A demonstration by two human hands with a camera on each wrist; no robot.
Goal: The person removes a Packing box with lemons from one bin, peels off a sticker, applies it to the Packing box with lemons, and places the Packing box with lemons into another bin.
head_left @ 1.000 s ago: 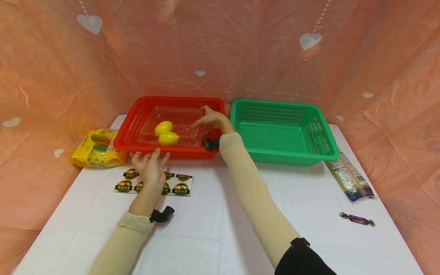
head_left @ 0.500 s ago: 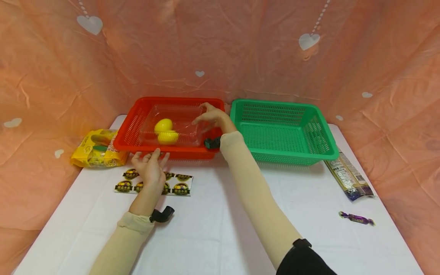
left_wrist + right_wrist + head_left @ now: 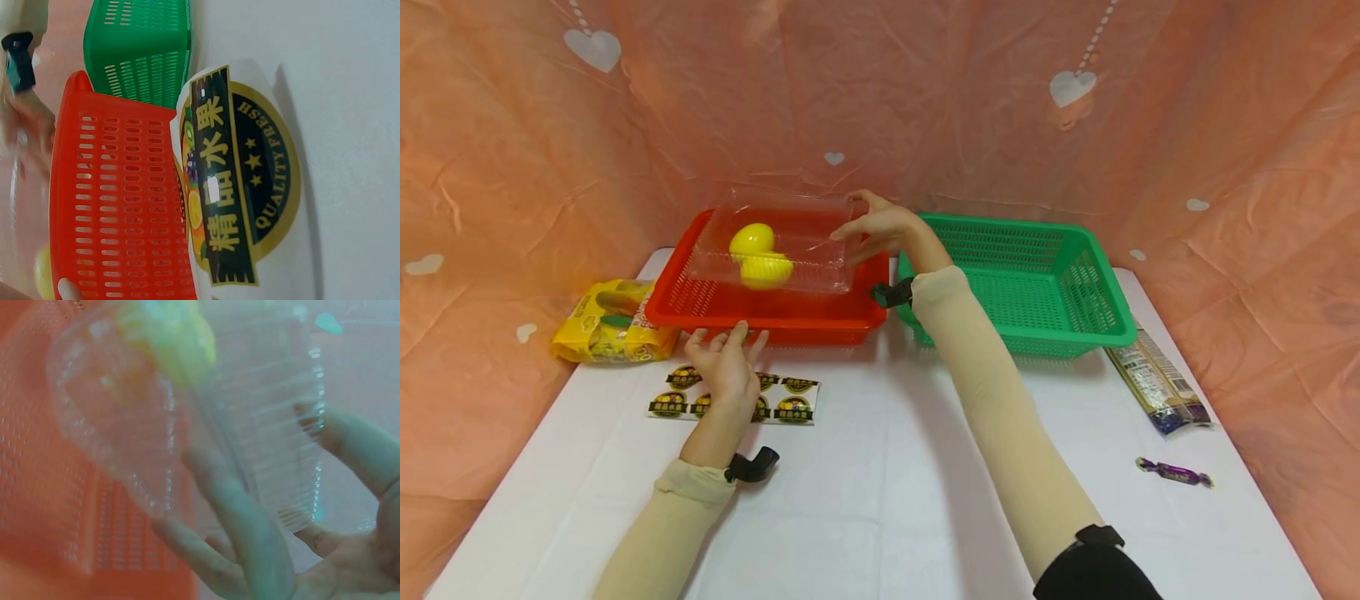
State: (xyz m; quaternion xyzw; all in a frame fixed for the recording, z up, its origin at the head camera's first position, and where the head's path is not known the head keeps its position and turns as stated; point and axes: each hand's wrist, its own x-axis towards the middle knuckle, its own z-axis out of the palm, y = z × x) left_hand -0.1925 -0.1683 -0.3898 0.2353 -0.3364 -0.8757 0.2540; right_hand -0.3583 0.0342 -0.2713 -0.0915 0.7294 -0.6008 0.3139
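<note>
My right hand (image 3: 883,229) grips the right end of a clear plastic box (image 3: 812,221), holding it tilted above the red basket (image 3: 775,323). In the right wrist view, the thumb and fingers stand on either side of its ribbed wall. Inside the box lie two yellow lemon-like fruits (image 3: 752,240), blurred in that view. My left hand (image 3: 726,371) is at the front rim of the red basket, fingers spread and loosely bent, fingertips touching it. Under that hand lies a sheet of fruit stickers (image 3: 793,408), seen large as a label (image 3: 234,181) in the left wrist view.
A green basket (image 3: 1015,340) stands to the right of the red one. A yellow packet (image 3: 613,321) lies at the left, a flat brown-and-purple packet (image 3: 1161,379) at the right. A purple wrapped candy (image 3: 1176,473) lies nearer the front. A pink curtain (image 3: 925,100) hangs behind.
The clear box with the yellow fruits has risen out of the red basket in my right hand. That hand has moved up and slightly right. My left hand has stayed at the rim.
</note>
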